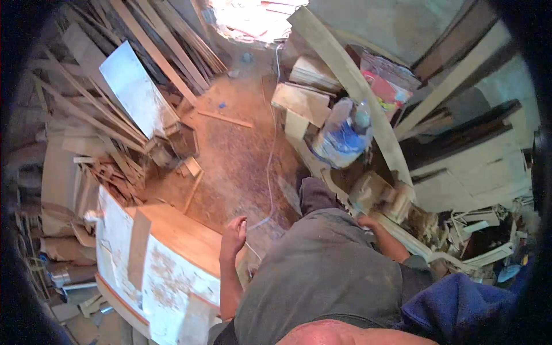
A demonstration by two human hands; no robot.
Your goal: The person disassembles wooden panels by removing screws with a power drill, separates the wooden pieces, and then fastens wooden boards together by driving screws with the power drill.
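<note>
My left hand (pixel 233 234) hangs at my left side with its fingers curled inward. It is just beyond the edge of an orange-brown wooden panel (pixel 187 233). A thin pale cable (pixel 271 172) runs along the dusty floor and passes close to this hand; whether the fingers touch it I cannot tell. What the fingers hold, if anything, is hidden. On the other side, my right hand (pixel 366 221) is low beside my dark shirt (pixel 322 267), near some wooden blocks (pixel 397 201). Its fingers are small and partly out of sight.
Long planks (pixel 167 46) lean at the upper left beside a white board (pixel 129 86). A blue-and-white plastic bag (pixel 342 138) stands right of the floor path, near a slanting plank (pixel 356 86). A wood strip (pixel 224 119) lies ahead; scraps (pixel 471 230) heap at the right.
</note>
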